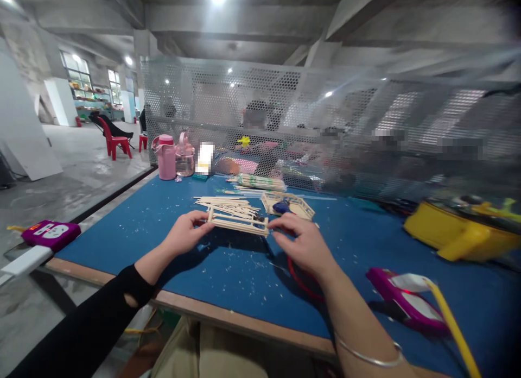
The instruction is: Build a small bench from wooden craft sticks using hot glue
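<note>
Left fingers point(197, 216), right fingers point(281, 222) at stick frame point(238, 226) (pale wood).

Legible text: no word, number or brand could be read with certainty.
Left purple block point(51, 234): pale shapes stood out on its upper face, somewhat letter-like, but whether they were characters could not be told.
Wrapped stick bundle point(261, 182): green marking showed along the wrapper, too small and soft to read.
White upright panel point(204, 158): its face was pixelated, hiding any lettering.
Right purple block point(417, 307): a whitish face showed beside a red glow, its details blurred.
</note>
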`<control>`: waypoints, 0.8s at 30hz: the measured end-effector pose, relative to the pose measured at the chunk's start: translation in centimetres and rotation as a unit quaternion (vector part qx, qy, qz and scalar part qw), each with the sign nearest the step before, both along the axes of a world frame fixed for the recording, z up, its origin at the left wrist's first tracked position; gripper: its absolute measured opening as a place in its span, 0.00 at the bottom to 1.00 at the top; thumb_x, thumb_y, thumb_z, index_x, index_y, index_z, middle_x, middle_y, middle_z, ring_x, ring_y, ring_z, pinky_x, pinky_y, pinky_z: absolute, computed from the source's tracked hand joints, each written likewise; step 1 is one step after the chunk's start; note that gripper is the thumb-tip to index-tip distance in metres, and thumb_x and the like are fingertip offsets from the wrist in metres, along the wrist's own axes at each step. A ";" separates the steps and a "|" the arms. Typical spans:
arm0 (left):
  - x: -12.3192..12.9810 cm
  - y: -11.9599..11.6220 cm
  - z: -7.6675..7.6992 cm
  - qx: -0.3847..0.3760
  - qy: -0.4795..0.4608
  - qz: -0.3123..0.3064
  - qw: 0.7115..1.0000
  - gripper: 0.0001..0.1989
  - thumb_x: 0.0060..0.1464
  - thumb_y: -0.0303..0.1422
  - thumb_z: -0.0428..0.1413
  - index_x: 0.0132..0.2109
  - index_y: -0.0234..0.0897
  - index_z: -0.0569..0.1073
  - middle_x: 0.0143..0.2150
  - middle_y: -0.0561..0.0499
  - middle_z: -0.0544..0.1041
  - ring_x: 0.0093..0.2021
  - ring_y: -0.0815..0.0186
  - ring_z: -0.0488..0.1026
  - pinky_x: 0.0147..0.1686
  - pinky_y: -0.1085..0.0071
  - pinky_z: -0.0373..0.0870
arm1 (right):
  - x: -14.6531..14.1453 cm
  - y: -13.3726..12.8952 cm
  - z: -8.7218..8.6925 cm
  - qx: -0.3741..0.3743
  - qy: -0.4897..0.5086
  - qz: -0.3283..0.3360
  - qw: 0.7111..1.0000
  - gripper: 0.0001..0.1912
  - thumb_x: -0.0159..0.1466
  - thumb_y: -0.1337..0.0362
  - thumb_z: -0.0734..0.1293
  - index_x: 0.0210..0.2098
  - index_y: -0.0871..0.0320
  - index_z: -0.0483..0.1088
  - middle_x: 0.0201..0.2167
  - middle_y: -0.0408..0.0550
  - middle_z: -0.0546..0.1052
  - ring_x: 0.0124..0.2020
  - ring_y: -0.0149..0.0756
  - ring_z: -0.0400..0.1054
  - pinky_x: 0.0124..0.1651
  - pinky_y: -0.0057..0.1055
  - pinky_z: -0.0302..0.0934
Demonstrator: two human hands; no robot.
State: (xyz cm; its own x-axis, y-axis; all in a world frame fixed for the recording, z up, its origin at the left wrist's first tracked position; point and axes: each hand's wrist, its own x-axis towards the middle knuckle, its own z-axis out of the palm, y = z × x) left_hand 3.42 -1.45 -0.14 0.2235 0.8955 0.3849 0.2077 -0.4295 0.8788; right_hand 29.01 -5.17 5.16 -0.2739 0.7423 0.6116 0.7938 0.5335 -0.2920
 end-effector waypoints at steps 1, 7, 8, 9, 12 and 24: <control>0.0 0.0 0.0 0.004 0.014 -0.002 1.000 0.14 0.47 0.37 0.55 0.39 0.34 0.75 0.37 0.45 0.76 0.32 0.66 0.70 0.31 0.71 0.67 | -0.3 -0.3 -0.3 -0.006 -0.030 0.003 1.000 0.09 0.53 0.67 0.60 0.28 0.57 0.72 0.23 0.45 0.71 0.24 0.32 0.63 0.27 0.28 0.57; -0.2 0.0 -0.1 0.011 0.038 -0.005 0.999 0.15 0.49 0.38 0.53 0.41 0.33 0.74 0.39 0.42 0.75 0.33 0.66 0.70 0.30 0.70 0.67 | -1.4 -0.6 -1.3 0.048 -0.148 -0.064 0.986 0.12 0.57 0.62 0.61 0.35 0.58 0.74 0.28 0.48 0.75 0.31 0.37 0.68 0.32 0.30 0.57; -0.2 0.0 -0.1 0.012 0.036 -0.006 0.999 0.15 0.49 0.38 0.53 0.41 0.33 0.74 0.39 0.43 0.75 0.33 0.66 0.70 0.30 0.70 0.67 | -1.3 -0.5 -1.3 0.054 -0.156 -0.067 0.984 0.12 0.58 0.61 0.61 0.34 0.58 0.74 0.28 0.48 0.75 0.30 0.36 0.68 0.32 0.30 0.57; -0.2 0.0 -0.1 0.012 0.034 -0.008 0.999 0.15 0.49 0.38 0.54 0.41 0.33 0.75 0.39 0.43 0.75 0.33 0.66 0.70 0.30 0.70 0.67 | -1.2 -0.3 -1.4 0.057 -0.164 -0.067 0.983 0.12 0.58 0.62 0.61 0.34 0.58 0.74 0.27 0.48 0.75 0.30 0.35 0.67 0.32 0.30 0.56; -0.2 0.0 -0.1 0.013 0.031 -0.010 0.999 0.14 0.49 0.37 0.54 0.40 0.34 0.75 0.39 0.43 0.75 0.33 0.66 0.69 0.30 0.70 0.67 | -0.8 0.0 -1.5 0.053 -0.176 -0.059 0.981 0.12 0.59 0.63 0.60 0.31 0.57 0.75 0.25 0.48 0.74 0.28 0.34 0.67 0.31 0.29 0.56; 0.0 0.7 -0.6 0.013 0.015 -0.023 1.000 0.12 0.48 0.34 0.54 0.40 0.35 0.74 0.38 0.45 0.74 0.28 0.70 0.68 0.29 0.71 0.66 | -2.9 0.2 0.5 0.138 -0.116 -0.002 0.984 0.14 0.58 0.61 0.60 0.40 0.60 0.71 0.32 0.52 0.75 0.35 0.40 0.67 0.37 0.34 0.58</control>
State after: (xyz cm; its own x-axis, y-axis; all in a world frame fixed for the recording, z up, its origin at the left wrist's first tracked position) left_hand 3.40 -0.79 -0.69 0.2755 0.8739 0.4004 0.2141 -0.4618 0.8607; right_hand 26.14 -4.97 5.63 -0.4266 0.5578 0.7120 0.8247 0.5631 0.0530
